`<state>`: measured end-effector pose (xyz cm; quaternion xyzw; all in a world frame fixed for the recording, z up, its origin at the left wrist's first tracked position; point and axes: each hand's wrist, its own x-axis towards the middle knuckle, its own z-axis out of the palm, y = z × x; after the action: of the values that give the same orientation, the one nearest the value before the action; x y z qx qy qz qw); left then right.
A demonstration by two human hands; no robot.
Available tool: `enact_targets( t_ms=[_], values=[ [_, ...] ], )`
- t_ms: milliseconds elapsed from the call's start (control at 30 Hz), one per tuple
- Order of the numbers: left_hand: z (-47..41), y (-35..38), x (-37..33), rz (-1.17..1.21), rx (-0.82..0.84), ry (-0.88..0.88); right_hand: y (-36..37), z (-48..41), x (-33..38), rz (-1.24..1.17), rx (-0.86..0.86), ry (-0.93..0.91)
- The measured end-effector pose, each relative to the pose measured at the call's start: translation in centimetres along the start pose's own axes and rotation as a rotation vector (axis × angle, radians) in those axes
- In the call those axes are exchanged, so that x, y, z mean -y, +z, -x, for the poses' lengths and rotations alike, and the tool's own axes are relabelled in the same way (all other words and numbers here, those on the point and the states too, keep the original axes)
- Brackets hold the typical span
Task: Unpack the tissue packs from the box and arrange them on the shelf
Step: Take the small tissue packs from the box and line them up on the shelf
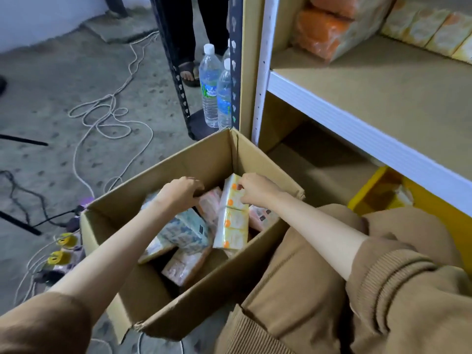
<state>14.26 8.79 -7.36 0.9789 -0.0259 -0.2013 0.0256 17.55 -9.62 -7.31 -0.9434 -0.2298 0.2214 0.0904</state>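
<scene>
- Bottom centre: box (204, 162) open on the floor, just left of the person's knee. Tissue packs lie jumbled inside, e.g. blue-print pack (186, 231) and pink packs (184, 267).
- Centre: right hand (258, 190), grip pinching the top end of the white-orange pack (233, 215), which stands on end in the box, leaning on the rest.
- Left hand (181, 192) is in the box just beside it, fingers curled down by the pink packs; can't tell if that grip has hold of anything.
- To do it well, prob.: lift straight up and support the lower end w/ the left hand. It's a long multi-pack in thin wrap, likely to sag if hung from one end.
- Box's right flap is near the lift path, so clear it before swinging right.
- Right half: shelf (383, 80). Orange packs (324, 31) and yellow packs (429, 29) already sit at the back, upper right; set the new one alongside.
- Lower right: yellow bin (378, 192) under the shelf.
- Upper centre: water bottles (210, 83). Cables (107, 116) on the floor, upper left, are off the path.
</scene>
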Motion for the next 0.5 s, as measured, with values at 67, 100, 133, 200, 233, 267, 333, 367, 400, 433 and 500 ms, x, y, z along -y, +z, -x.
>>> enact_targets(
  t_ms=[67,100,133,200,233,267,333,367,400,433,500],
  values=[
    [-0.9,1.0,0.8,-0.025,0.057,0.004,0.8,-1.5,0.1,0.071,0.037,-0.044],
    [-1.4,1.6,1.1,-0.043,0.099,0.008,1.2,-2.3,0.2,0.105,0.064,-0.067],
    [-2.1,2.2,1.5,-0.065,0.154,0.005,1.7,-3.3,0.2,0.134,0.101,-0.086],
    [-3.5,3.7,2.1,-0.105,0.265,-0.019,3.2,-5.4,0.2,0.186,0.202,-0.131],
    [-4.1,4.4,2.3,-0.133,0.307,-0.028,3.8,-6.4,0.3,0.222,0.264,-0.155],
    [-4.6,5.0,2.3,-0.164,0.340,-0.032,4.4,-7.2,0.4,0.264,0.324,-0.182],
    [-5.4,5.8,2.3,-0.237,0.395,-0.030,5.3,-8.5,1.0,0.338,0.434,-0.237],
    [-5.6,6.2,2.3,-0.279,0.415,-0.021,5.8,-9.0,1.2,0.382,0.475,-0.272],
    [-5.8,6.4,2.2,-0.324,0.436,-0.007,6.0,-9.4,1.5,0.432,0.509,-0.294],
    [-6.2,6.8,2.2,-0.361,0.455,0.006,6.3,-9.7,1.7,0.485,0.528,-0.313],
    [-6.8,7.1,2.0,-0.385,0.489,0.018,7.0,-10.3,2.1,0.561,0.561,-0.318]
  ],
)
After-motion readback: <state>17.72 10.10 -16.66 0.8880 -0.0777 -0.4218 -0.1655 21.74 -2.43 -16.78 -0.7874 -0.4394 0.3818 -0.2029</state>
